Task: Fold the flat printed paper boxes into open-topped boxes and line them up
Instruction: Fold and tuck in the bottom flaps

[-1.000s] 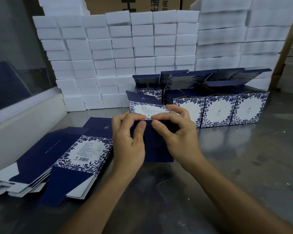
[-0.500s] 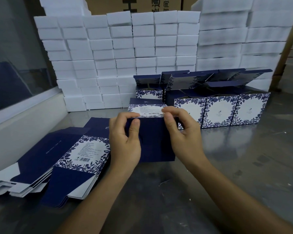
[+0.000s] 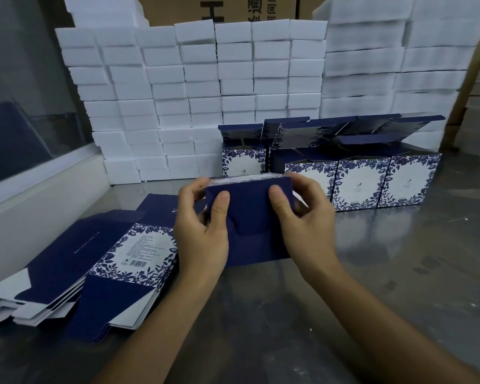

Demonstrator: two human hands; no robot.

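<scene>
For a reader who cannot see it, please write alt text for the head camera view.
Both hands, left hand and right hand, grip a dark blue box above a metal table. Flat boxes lie stacked left; folded boxes stand behind.

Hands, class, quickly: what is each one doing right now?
Left hand: grips the box being folded, thumb pressing its navy flap.
Right hand: grips the same box, thumb on the flap too.
</scene>
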